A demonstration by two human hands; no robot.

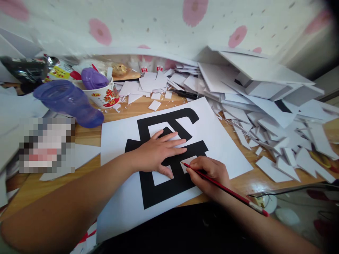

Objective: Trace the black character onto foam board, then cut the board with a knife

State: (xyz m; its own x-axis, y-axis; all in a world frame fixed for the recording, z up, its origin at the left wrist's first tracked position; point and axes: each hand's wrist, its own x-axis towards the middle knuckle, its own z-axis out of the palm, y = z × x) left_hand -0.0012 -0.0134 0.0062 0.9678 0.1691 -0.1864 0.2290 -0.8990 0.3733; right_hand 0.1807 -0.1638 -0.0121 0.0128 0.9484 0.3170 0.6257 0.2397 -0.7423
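Note:
A white sheet (222,155) lies on the wooden table, with a large black cut-out character (150,197) on top of it. My left hand (159,151) is spread flat over the middle of the black character, fingers apart and pressing on it. In my right hand (212,173) is a red and black pencil (225,188), gripped near its point. The pencil's tip rests at the edge of a small white opening in the character, just right of my left hand. Part of the character is hidden beneath my left palm.
White board scraps (280,148) pile up along the right and back. A folded white board structure (267,74) stands at back right. At left are a purple cup (71,102), a paper noodle bowl (106,97) and a blurred-out object (47,144). A black pen (185,94) lies behind the sheet.

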